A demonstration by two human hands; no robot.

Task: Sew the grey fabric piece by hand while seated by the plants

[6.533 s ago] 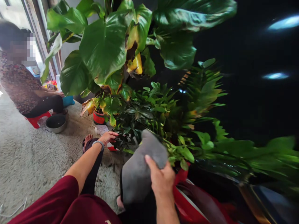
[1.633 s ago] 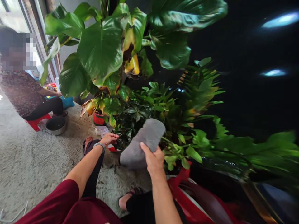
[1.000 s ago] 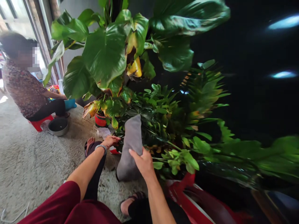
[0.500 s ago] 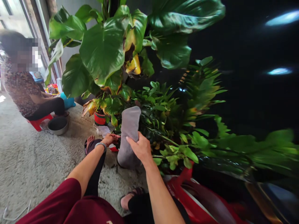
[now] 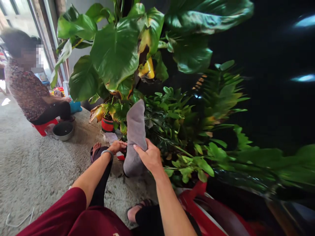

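A grey plush insole point(image 5: 136, 124), long with rounded ends, stands nearly upright in front of me, its upper end leaning right. My right hand point(image 5: 150, 157) grips its right edge near the middle, thumb across the front face and the other fingers hidden behind. At the left edge, my left hand point(image 5: 117, 147) pinches the insole with its fingertips, which are partly hidden at the edge. A bangle is on my left wrist.
Leafy potted plants fill the space ahead, one in a red pot point(image 5: 107, 125). A person point(image 5: 27, 85) sits on a red stool point(image 5: 44, 127) at left, beside a grey basin point(image 5: 63, 131). A printed paper point(image 5: 111, 137) lies beyond my left hand. A red motorbike part point(image 5: 197, 203) stands at lower right.
The insole's upper end has tilted and turned, now showing narrower and more pointed, while my hands keep nearly the same place. The view has shifted slightly left.
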